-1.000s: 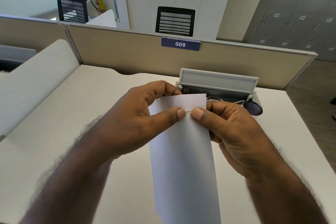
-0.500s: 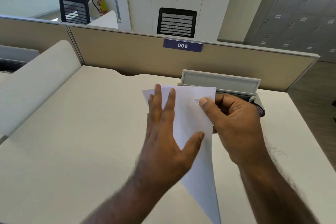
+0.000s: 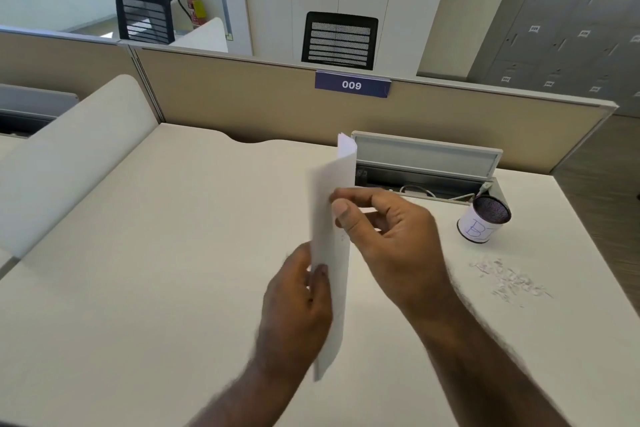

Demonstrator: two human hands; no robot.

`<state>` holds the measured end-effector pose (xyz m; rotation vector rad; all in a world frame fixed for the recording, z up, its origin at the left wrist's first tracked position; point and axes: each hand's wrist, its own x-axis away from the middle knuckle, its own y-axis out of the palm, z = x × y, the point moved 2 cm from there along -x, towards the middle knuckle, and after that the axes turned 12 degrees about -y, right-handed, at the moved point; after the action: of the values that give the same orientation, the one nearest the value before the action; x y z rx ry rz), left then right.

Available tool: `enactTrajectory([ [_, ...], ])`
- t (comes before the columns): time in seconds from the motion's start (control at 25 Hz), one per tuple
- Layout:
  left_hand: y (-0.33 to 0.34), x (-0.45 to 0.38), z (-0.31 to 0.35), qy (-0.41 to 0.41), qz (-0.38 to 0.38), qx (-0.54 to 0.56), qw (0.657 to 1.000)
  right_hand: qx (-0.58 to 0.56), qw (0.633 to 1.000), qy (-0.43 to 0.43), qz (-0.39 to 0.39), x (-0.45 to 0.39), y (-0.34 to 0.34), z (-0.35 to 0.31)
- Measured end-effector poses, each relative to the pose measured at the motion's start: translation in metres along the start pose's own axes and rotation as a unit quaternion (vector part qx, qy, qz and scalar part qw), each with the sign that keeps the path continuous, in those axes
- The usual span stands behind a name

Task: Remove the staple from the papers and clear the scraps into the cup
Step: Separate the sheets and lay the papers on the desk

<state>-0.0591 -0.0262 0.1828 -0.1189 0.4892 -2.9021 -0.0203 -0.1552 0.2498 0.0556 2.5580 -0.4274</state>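
Observation:
The white papers (image 3: 330,239) stand almost edge-on above the desk, turned so I see mostly their thin side. My left hand (image 3: 298,302) grips their lower part, thumb on the near face. My right hand (image 3: 388,236) pinches the upper part between thumb and forefinger. I cannot make out the staple. A small pile of pale scraps (image 3: 509,281) lies on the desk to the right. Behind it stands the cup (image 3: 483,218), a dark mesh pot wrapped in white paper with blue writing.
The beige desk (image 3: 156,253) runs to a tan partition with a "009" label (image 3: 352,84). An open grey cable tray (image 3: 426,166) sits at the desk's back edge, just behind the cup. The desk's right edge drops off near the scraps.
The papers have swung from facing me to nearly edge-on. My left hand dropped from lying flat on the sheet to gripping its lower part. The cup and scraps have come into view.

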Motion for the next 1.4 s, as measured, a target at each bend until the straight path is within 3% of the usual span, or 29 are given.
enactTrajectory([
  [0.08, -0.010, -0.018, -0.012, -0.052, -0.024, 0.080, 0.995, 0.005, 1.000, -0.008, -0.024, 0.002, 0.003, 0.019],
  [0.16, -0.025, -0.037, -0.025, -0.097, -0.060, 0.170, 0.979, 0.071, 0.997, 0.004, 0.004, 0.004, -0.001, 0.051],
  [0.24, -0.042, -0.056, -0.039, -0.122, -0.109, 0.203, 0.965, 0.094, 0.991, 0.090, 0.007, 0.008, -0.004, 0.091],
  [0.36, -0.066, -0.077, -0.052, -0.132, -0.200, 0.216, 0.947, -0.043, 0.958, 0.272, -0.084, 0.026, 0.004, 0.144],
  [0.44, -0.077, -0.086, -0.059, -0.140, -0.247, 0.214, 0.935, -0.168, 0.904, 0.360, -0.156, 0.043, 0.017, 0.169],
  [0.52, -0.083, -0.093, -0.067, -0.156, -0.272, 0.208, 0.927, -0.308, 0.838, 0.407, -0.191, 0.060, 0.032, 0.185],
  [0.6, -0.088, -0.100, -0.074, -0.173, -0.279, 0.205, 0.922, -0.377, 0.808, 0.410, -0.192, 0.068, 0.047, 0.189],
  [0.76, -0.100, -0.120, -0.094, -0.206, -0.236, 0.199, 0.929, -0.345, 0.844, 0.382, -0.153, 0.063, 0.068, 0.189],
  [0.92, -0.103, -0.149, -0.122, -0.253, -0.125, 0.172, 0.944, -0.226, 0.897, 0.372, -0.080, 0.052, 0.084, 0.197],
  [1.12, -0.099, -0.190, -0.154, -0.310, -0.047, 0.165, 0.935, -0.092, 0.931, 0.353, -0.024, 0.040, 0.114, 0.205],
  [1.4, -0.094, -0.235, -0.178, -0.356, -0.067, 0.062, 0.930, 0.007, 0.936, 0.351, -0.033, 0.024, 0.141, 0.221],
])
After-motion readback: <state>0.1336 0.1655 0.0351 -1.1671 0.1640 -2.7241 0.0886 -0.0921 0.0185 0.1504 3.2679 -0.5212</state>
